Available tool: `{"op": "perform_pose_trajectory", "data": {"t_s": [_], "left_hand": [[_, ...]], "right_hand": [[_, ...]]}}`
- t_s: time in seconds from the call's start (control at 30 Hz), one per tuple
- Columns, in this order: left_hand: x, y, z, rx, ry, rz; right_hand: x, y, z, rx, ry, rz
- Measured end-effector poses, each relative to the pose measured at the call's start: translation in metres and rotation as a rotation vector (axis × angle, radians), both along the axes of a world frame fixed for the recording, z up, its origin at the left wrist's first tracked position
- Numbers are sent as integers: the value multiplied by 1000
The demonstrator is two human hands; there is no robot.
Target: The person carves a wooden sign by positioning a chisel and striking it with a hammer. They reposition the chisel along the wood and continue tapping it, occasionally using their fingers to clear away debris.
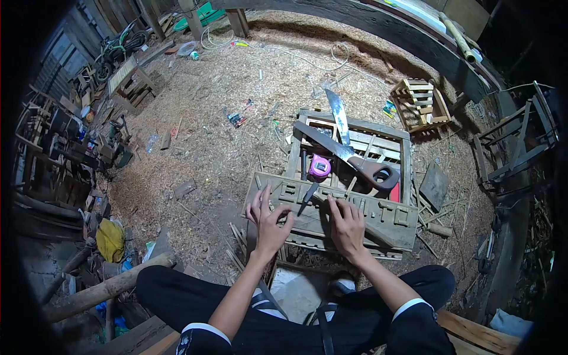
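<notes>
A wooden board [296,220] with raised letter shapes lies across a slatted wooden frame [404,155] in front of my knees. My left hand [269,225] is over the board's left part, its fingers spread and bent, holding nothing I can see. My right hand [348,228] is over the middle of the board with fingers stretched forward; its thumb is hidden. Beside its fingertips lies a dark-headed tool [309,196], apparently a hammer, with a wooden strip like a handle running under the hand. Beyond are a pink tape measure [320,167], a handsaw [349,155] and a broad blade [337,112].
Wood shavings [201,130] cover the ground. A slatted wooden crate [421,105] stands at the back right, with a wooden chair-like frame [520,142] beyond it. Offcuts and sticks [452,207] lie at right. A log [112,287] and yellow bag [110,239] are at left.
</notes>
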State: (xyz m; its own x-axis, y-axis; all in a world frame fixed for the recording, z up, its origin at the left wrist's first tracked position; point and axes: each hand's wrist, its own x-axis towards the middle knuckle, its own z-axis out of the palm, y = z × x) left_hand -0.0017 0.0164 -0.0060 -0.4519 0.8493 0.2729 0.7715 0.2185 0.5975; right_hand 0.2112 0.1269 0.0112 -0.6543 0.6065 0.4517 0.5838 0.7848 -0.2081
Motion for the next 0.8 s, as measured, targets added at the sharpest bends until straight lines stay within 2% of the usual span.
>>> {"op": "perform_pose_trajectory", "data": {"t_s": [0.27,0.47,0.6,0.67,0.7,0.73,0.8], "left_hand": [[9,4,14,-18,-21,49],[22,19,28,31,-106,-115],[31,28,37,85,-84,-186],[37,32,41,100,-69,-219],[41,31,39,86,-109,-240],[45,32,38,70,-146,-263],[49,38,38,69,-112,-280]], "right_hand": [[7,-6,27,-99,63,-79],[35,-6,54,-182,16,-130],[50,4,65,-284,-70,-53],[61,16,77,-516,-203,84],[64,21,88,-544,-314,82],[66,28,89,-545,-300,73],[69,39,88,-644,-464,32]]}}
